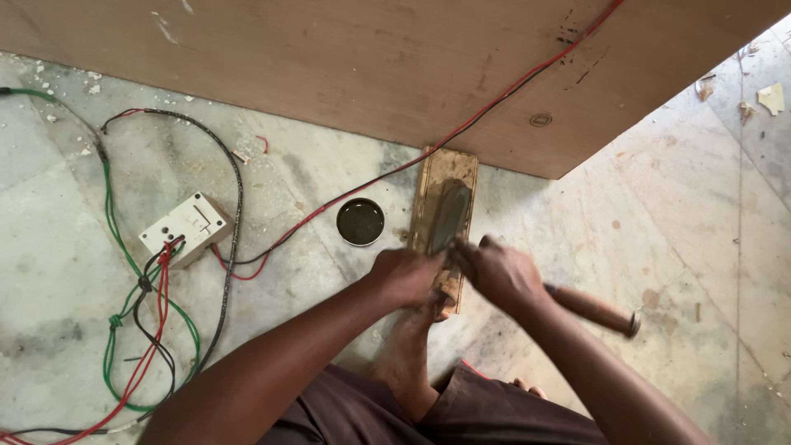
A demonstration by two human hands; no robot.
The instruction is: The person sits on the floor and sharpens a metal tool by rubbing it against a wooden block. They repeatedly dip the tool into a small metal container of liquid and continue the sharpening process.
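A dark sharpening stone (449,213) sits in a worn wooden block (442,177) on the stone floor. My right hand (501,274) grips a chisel whose brown wooden handle (595,311) sticks out to the right; its blade end is hidden under my fingers at the near end of the stone. My left hand (405,274) presses down beside it on the same end, fingers closed over the blade area. My foot (408,354) rests against the block's near end.
A small round tin of dark liquid (360,221) stands left of the block. A large plywood sheet (371,66) lies beyond. A white switch box (185,228) with red, green and black wires (148,330) is at the left.
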